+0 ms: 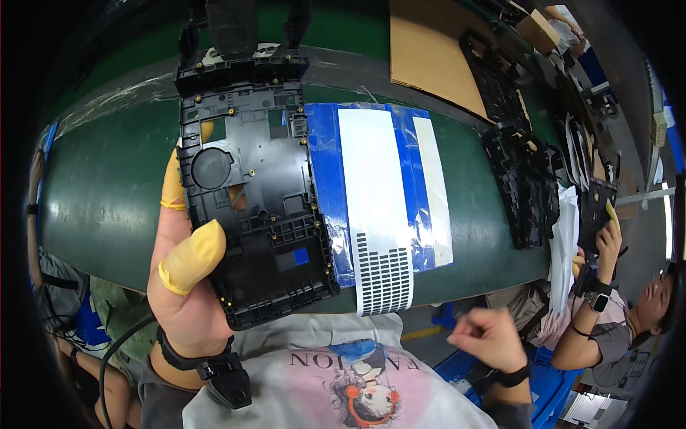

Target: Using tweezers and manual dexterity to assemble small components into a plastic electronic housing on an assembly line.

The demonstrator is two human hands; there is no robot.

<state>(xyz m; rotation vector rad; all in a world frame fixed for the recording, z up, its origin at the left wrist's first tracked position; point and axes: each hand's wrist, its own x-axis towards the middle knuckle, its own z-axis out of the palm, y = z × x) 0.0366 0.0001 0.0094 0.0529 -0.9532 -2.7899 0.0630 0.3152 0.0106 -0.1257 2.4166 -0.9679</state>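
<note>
The plastic housing (261, 196) was black, dotted with brass-gold inserts (252, 172), while the finger cots (196, 259) were yellow. The label strip (369, 179) was white, its lower end patterned with columns of small black rectangles (384, 280); the sheet beneath (325, 150) was bright blue, the table (107, 207) dark green, the cardboard (436, 61) tan.

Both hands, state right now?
Left hand: closed on the black plastic housing, thumb in front.
Right hand: fingers curled closed; can't tell if anything small is pinched.
</note>
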